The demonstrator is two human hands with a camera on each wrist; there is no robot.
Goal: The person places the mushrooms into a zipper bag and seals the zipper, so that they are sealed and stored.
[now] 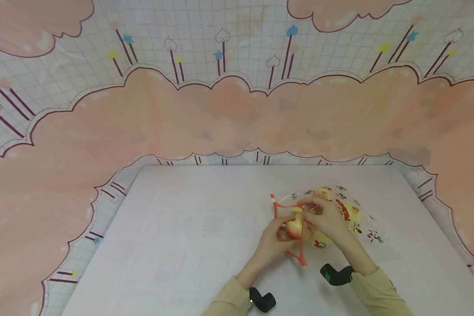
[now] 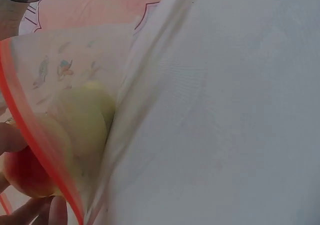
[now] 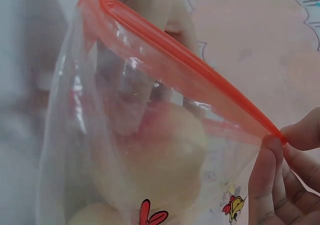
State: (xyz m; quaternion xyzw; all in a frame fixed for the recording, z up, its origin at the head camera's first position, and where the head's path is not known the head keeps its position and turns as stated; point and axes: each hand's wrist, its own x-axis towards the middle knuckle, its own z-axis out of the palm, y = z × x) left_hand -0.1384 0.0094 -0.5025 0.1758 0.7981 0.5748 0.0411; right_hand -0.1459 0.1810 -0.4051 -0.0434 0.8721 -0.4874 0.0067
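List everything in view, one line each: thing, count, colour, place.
zip bag: one, clear with an orange-red seal strip and cartoon prints, right of centre on the table
fruit at the bag's mouth: one, red and yellow, in the left hand's grip
fruits in the bag: at least two, yellow
table: one, white
cloth backdrop: one, pink clouds on a white grid, behind and around the table
wrist cameras: two, black
left hand: holds the fruit
right hand: pinches the seal strip

Red lettering on printed bag point(image 1: 345, 210), faint characters on table point(image 1: 205, 226): both unreadable.
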